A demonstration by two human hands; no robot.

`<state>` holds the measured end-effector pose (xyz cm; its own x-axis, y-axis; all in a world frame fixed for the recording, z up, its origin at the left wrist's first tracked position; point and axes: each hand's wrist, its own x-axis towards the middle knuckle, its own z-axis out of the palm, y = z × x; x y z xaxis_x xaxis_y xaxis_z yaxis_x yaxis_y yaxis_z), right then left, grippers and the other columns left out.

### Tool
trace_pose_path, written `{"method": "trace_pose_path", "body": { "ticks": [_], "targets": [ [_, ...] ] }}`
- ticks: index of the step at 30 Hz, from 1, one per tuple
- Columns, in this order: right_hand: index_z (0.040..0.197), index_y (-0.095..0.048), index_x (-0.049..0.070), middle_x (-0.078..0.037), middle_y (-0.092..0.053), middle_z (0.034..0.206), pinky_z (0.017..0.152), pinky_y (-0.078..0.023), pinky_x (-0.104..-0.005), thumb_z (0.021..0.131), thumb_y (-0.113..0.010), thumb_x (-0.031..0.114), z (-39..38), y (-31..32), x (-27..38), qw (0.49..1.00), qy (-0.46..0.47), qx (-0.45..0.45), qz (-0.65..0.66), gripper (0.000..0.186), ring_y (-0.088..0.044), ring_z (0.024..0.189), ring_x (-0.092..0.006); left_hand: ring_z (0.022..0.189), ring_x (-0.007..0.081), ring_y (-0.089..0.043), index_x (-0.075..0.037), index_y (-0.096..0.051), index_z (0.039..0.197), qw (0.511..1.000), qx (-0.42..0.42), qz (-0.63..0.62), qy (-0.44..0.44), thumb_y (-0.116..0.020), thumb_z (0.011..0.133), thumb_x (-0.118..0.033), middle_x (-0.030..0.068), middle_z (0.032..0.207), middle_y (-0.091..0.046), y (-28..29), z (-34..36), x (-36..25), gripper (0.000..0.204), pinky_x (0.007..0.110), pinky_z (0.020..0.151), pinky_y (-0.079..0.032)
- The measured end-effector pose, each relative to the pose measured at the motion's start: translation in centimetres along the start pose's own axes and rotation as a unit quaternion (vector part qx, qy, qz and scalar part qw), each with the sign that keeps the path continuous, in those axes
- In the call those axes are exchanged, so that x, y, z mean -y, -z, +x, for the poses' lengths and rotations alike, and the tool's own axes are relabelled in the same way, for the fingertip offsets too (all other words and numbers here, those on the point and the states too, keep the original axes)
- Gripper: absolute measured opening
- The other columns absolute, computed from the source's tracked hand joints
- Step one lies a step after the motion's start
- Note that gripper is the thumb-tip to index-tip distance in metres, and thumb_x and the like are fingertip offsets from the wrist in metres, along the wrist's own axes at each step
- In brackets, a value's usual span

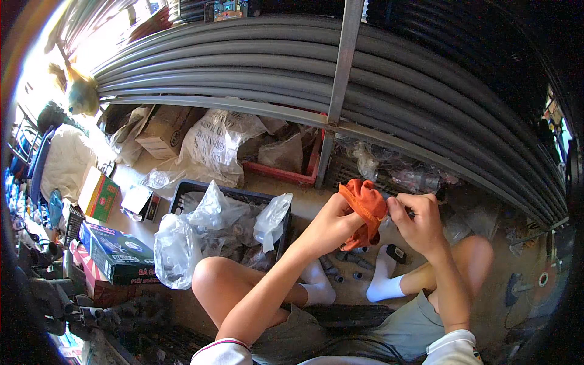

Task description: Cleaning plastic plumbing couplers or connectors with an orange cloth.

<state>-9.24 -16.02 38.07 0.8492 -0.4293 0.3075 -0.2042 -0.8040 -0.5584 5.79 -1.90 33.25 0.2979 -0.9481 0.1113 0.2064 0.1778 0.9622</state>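
Note:
My left hand (333, 222) grips a crumpled orange cloth (364, 199), with its fingers partly hidden inside the folds. Just right of the cloth, my right hand (413, 219) is closed, thumb raised against curled fingers; a small dark thing shows between them, too hidden to name. Below the cloth, between my socked feet, several dark grey pipe fittings (356, 258) lie on the floor, and a small black object (396, 253) is by my right foot. To the left of my hands sits a black plastic crate (282, 242) holding clear plastic bags (179, 255).
Long grey pipes (225, 55) lie on a metal rack (337, 73) ahead, above cardboard boxes (161, 137), sacks (213, 146) and a red tray (311, 170). Stacked boxes (115, 252) and dark fittings (91, 313) are at my left; a fan (538, 283) stands at my right.

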Motion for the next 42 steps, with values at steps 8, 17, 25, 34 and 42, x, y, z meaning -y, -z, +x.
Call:
{"method": "trace_pose_path", "body": {
  "ticks": [8, 17, 25, 34, 42],
  "targets": [
    [0.104, -0.065, 0.002, -0.014, -0.068, 0.091, 0.066, -0.051, -0.0372, 0.086, -0.076, 0.016, 0.4, -0.6, 0.8, 0.996, 0.026, -0.060, 0.066, 0.025, -0.065, 0.071, -0.0279, 0.090, 0.0107, -0.063, 0.000, -0.061, 0.115, 0.995, -0.074, -0.042, 0.058, -0.060, 0.095, -0.015, 0.0041, 0.100, -0.067, -0.1, 0.1, 0.2, 0.025, 0.028, 0.081, -0.051],
    [0.107, -0.065, 0.003, -0.012, -0.069, 0.081, 0.062, -0.051, -0.0371, 0.083, -0.080, 0.013, 0.1, -0.3, 0.7, 0.997, 0.014, -0.023, 0.069, 0.031, -0.068, 0.068, -0.0275, 0.095, 0.0124, -0.065, -0.002, -0.062, 0.116, 0.988, -0.079, -0.100, 0.087, -0.061, 0.096, -0.014, 0.0034, 0.107, -0.068, 0.2, 0.1, 0.9, 0.023, 0.028, 0.085, -0.051],
    [0.072, -0.058, -0.001, -0.023, -0.051, 0.056, 0.050, -0.041, -0.0442, 0.099, -0.060, 0.037, -0.2, -0.3, -0.1, 1.000, -0.013, 0.008, 0.026, 0.046, -0.059, 0.055, -0.0424, 0.080, 0.0055, -0.058, -0.001, -0.065, 0.106, 0.998, -0.035, -0.011, -0.043, -0.062, 0.096, -0.019, -0.0010, 0.087, -0.063, -0.6, 0.0, -0.3, 0.020, 0.026, 0.072, -0.050],
    [0.070, -0.056, -0.002, -0.024, -0.051, 0.057, 0.050, -0.041, -0.0449, 0.099, -0.059, 0.035, 0.1, -0.6, 0.2, 1.000, 0.001, 0.004, 0.007, 0.047, -0.057, 0.056, -0.0446, 0.087, 0.0083, -0.061, -0.001, -0.063, 0.108, 0.999, -0.042, -0.004, 0.008, -0.062, 0.095, -0.016, 0.0012, 0.096, -0.066, -0.4, 0.1, 0.2, 0.020, 0.027, 0.078, -0.049],
    [0.070, -0.057, -0.002, -0.024, -0.052, 0.058, 0.050, -0.042, -0.0451, 0.099, -0.059, 0.033, 0.1, -0.5, 0.3, 1.000, -0.014, 0.020, 0.018, 0.046, -0.058, 0.057, -0.0446, 0.089, 0.0089, -0.061, -0.001, -0.062, 0.110, 0.998, -0.049, 0.004, 0.040, -0.061, 0.095, -0.015, 0.0013, 0.098, -0.066, -0.5, -0.1, -0.3, 0.021, 0.027, 0.081, -0.049]
  ]
}}
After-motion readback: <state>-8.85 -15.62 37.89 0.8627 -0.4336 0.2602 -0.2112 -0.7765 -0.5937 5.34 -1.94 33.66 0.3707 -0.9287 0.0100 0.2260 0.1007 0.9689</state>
